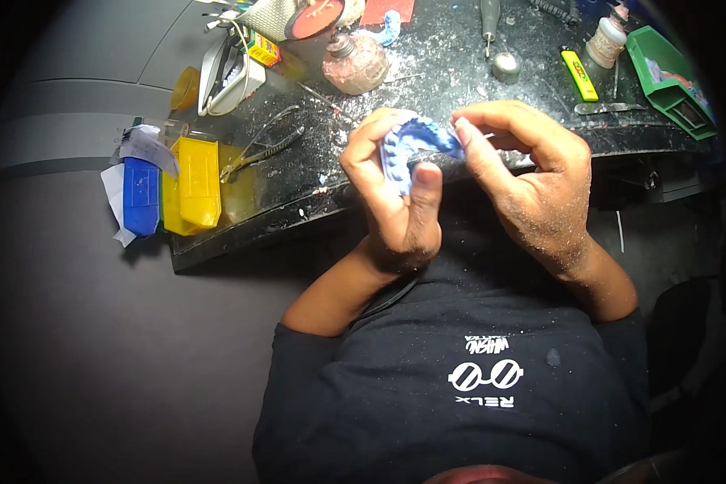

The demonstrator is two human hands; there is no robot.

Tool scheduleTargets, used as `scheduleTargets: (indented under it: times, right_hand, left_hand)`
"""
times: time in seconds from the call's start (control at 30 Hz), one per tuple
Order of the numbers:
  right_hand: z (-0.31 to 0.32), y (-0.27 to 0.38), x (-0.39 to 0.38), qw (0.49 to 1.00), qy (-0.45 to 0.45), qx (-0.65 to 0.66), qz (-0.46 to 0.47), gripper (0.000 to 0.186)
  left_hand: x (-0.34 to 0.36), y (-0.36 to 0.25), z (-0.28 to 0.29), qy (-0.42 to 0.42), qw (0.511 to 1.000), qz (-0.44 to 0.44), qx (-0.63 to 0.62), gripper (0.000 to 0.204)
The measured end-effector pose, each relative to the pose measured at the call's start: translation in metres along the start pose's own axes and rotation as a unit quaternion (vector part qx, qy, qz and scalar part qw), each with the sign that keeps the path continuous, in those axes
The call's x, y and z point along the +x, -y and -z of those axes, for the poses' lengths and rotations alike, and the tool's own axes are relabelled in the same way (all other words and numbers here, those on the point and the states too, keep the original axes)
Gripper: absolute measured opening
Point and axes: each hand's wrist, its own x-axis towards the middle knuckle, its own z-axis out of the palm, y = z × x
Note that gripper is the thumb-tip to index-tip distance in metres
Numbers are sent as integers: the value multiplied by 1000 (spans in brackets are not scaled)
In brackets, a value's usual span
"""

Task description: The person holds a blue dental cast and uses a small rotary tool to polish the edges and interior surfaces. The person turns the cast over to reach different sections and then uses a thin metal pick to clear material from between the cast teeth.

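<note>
The left hand [399,210] curled around the blue tooth mold [395,153] near the edge of the bench [444,77]. The right hand [532,157] pinched by its tip; I couldn't tell if it held on. Dusty bench top spread beyond.

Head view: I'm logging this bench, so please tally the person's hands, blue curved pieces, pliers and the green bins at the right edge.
Hands: 2 (left hand, right hand)
Blue curved pieces: 2 (toothed arch in the left hand, smaller piece at the back)
Pliers: 1
Green bin: 1
Total: 6
</note>
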Motion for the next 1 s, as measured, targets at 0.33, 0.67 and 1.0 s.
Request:
scheduleTargets:
  times: [0.33,0.67,1.0]
  right_hand:
    - [15,5,7,992,-6,123,-14,12]
    - [13,12,11,990,46,136,-7,7]
    - [11,4,44,989,146,-7,11,14]
  left_hand:
    - [16,10,24,47,958,92,269,32]
    - [26,-25,12,18,998,29,-60,29]
    - [7,-5,12,-65,986,39,-147,16]
